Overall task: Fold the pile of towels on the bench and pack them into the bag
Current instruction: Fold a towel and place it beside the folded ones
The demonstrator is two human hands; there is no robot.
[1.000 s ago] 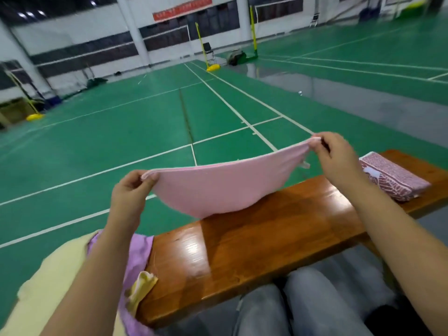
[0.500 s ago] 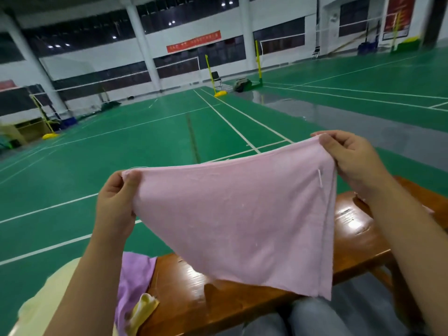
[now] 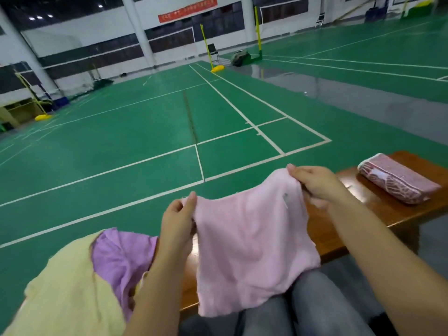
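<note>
Hands have closed in since earlier; pink towel hangs narrower over the bench.
Left hand and right hand each grip a top corner; cloth judged light, limp.

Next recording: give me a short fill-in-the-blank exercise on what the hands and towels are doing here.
1. Both the left hand and the right hand pinch the top corners of the ____ towel.
2. The purple towel lies beside the ____ towel.
3. The patterned red bundle rests on the wooden ____.

Answers: pink; yellow; bench
</note>
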